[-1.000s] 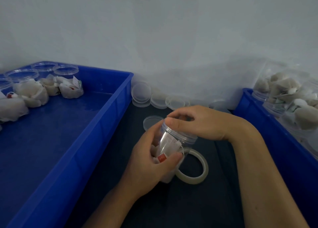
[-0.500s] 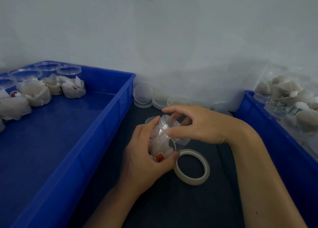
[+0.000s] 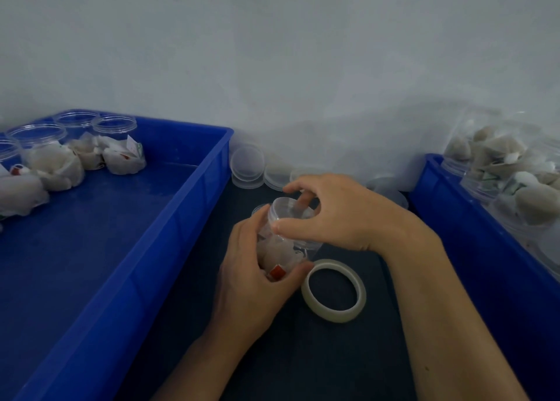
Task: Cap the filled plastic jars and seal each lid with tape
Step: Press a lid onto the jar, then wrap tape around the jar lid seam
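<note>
A clear plastic jar (image 3: pixel 280 253) filled with white sachets, one bearing a red tag, is held tilted over the dark table. My left hand (image 3: pixel 253 275) grips its body from below and the left. My right hand (image 3: pixel 336 216) curls its thumb and fingers round the clear lid (image 3: pixel 291 211) on the jar's mouth. A roll of clear tape (image 3: pixel 333 290) lies flat on the table just right of the jar. Loose clear lids (image 3: pixel 247 166) lean against the wall behind.
A large blue bin (image 3: pixel 169 234) on the left holds several filled open jars (image 3: pixel 119 146) at its far end. A second blue bin (image 3: pixel 472 219) on the right is piled with filled jars (image 3: pixel 512 173). The grey wall stands close behind.
The jar has tipped further, its mouth now pointing up and away. My right hand shifted from lying over the lid to gripping its rim with thumb and fingers.
</note>
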Tool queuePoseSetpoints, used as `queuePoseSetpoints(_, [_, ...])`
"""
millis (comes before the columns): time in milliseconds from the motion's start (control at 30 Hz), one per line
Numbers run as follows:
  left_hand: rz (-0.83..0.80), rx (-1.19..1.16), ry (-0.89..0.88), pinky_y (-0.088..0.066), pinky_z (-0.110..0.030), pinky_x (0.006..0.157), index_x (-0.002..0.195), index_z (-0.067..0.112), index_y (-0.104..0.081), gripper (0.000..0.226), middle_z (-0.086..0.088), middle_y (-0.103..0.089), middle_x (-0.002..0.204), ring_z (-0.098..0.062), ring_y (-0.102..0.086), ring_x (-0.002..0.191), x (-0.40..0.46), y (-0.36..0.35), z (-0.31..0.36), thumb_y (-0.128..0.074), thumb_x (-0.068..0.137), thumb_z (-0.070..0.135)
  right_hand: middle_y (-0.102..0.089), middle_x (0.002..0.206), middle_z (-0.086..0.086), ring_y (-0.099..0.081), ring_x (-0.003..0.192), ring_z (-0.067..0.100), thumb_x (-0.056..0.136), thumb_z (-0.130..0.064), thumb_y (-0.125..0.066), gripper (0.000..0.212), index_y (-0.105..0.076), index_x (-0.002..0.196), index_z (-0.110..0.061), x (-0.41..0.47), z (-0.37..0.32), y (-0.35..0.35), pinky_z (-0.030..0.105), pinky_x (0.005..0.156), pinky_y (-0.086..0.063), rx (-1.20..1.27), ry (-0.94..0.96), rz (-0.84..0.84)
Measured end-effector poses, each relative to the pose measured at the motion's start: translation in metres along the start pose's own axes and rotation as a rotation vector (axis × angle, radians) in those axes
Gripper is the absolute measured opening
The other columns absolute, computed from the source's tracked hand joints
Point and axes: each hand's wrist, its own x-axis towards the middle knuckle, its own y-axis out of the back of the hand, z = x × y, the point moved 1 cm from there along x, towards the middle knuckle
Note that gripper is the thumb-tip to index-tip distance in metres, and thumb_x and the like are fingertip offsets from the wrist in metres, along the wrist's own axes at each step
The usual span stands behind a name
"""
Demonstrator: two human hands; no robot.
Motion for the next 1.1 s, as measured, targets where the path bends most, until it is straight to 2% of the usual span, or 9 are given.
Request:
queuePoseSetpoints(100, [0.039,-0.044,0.049,-0.058,-0.020,0.086,0.150,0.048,-0.042,0.099,0.023,-0.054,0.140,0.002,-0.060,0.124,0.002,0.000,-0.003,-0.091,0.064,0.056,-0.064,0.126,-0.019,-0.061,0.101,-0.004,0.080,-0.083,-0.059,0.080,-0.054,0.146,-0.040,0.000,-0.002,-0.004,0.033,0.091,-0.056,0.012,0.018,0.037])
queuePoseSetpoints(267, [0.092,-0.120,0.138,-0.052,-0.007,0.083,0.130,0.066,-0.035,0.089,0.037,-0.050,0.131,0.013,-0.056,0.120,0.008,0.003,-0.004,-0.091,0.062,0.060,-0.066,0.135,-0.017,-0.061,0.121,-0.001,0.096,-0.073,-0.044,0.061,-0.059,0.143,-0.037,-0.015,0.000,-0.010,0.037,0.106,-0.053,0.144,0.016,0.244])
queuePoseSetpoints(433, [0.046,-0.035,0.149,-0.057,-0.028,0.088,0.128,0.059,-0.031,0.090,0.028,-0.052,0.131,0.004,-0.061,0.116,0.007,0.002,-0.004,-0.091,0.062,0.065,-0.061,0.097,-0.016,-0.059,0.089,0.002,0.102,-0.049,-0.054,0.018,-0.059,0.111,-0.035,-0.045,0.011,-0.036,0.033,0.080,-0.054,0.066,-0.106,0.465])
queuePoseSetpoints(533, [0.047,0.093,0.118,-0.058,-0.034,0.087,0.136,0.048,-0.032,0.096,0.021,-0.054,0.128,-0.002,-0.059,0.113,0.006,0.005,-0.001,-0.087,0.061,0.073,-0.058,0.087,-0.016,-0.057,0.080,0.003,0.098,-0.049,-0.060,0.014,-0.055,0.095,-0.037,-0.069,0.015,-0.069,0.031,0.071,-0.053,0.025,-0.171,0.404])
queuePoseSetpoints(667, [0.076,0.187,0.089,-0.058,-0.042,0.086,0.141,0.036,-0.036,0.101,0.012,-0.056,0.127,-0.011,-0.059,0.111,0.002,0.008,0.003,-0.088,0.061,0.072,-0.053,0.092,-0.014,-0.050,0.088,0.013,0.090,-0.061,-0.060,0.032,-0.056,0.092,-0.030,-0.086,0.021,-0.106,0.033,0.076,-0.044,-0.213,-0.190,0.237])
queuePoseSetpoints(767, [0.136,0.186,0.054,-0.057,-0.041,0.090,0.147,0.028,-0.039,0.101,0.008,-0.054,0.132,-0.013,-0.057,0.115,-0.001,0.010,0.007,-0.090,0.068,0.065,-0.055,0.089,-0.013,-0.048,0.083,0.015,0.088,-0.052,-0.061,0.025,-0.056,0.083,-0.028,-0.085,0.023,-0.113,0.035,0.076,-0.036,-0.298,-0.183,0.223])
queuePoseSetpoints(933, [0.345,0.290,-0.212,-0.045,-0.020,0.085,0.132,0.004,-0.059,0.065,-0.007,-0.057,0.114,-0.016,-0.054,0.101,-0.005,0.011,0.025,-0.086,0.085,0.039,-0.059,0.071,-0.009,-0.055,0.065,0.012,0.101,-0.036,-0.057,0.020,-0.055,0.088,-0.022,-0.084,0.034,-0.114,0.037,0.066,-0.041,-0.113,-0.227,0.404])
queuePoseSetpoints(1033, [0.282,0.247,-0.388,-0.043,-0.013,0.073,0.118,-0.001,-0.069,0.028,-0.004,-0.056,0.100,-0.005,-0.050,0.085,-0.008,0.005,0.034,-0.079,0.097,0.014,-0.067,0.076,-0.006,-0.063,0.063,0.012,0.107,-0.043,-0.049,0.016,-0.049,0.107,-0.027,-0.085,0.033,-0.110,0.043,0.059,-0.053,0.295,-0.255,0.580])
queuePoseSetpoints(1100, [0.176,0.185,-0.421,-0.044,-0.011,0.077,0.122,-0.002,-0.070,0.023,-0.003,-0.061,0.104,-0.001,-0.054,0.087,-0.010,0.000,0.039,-0.071,0.102,0.010,-0.065,0.077,-0.007,-0.059,0.059,0.010,0.106,-0.044,-0.049,0.016,-0.047,0.111,-0.029,-0.087,0.026,-0.107,0.033,0.054,-0.051,0.483,-0.169,0.675])
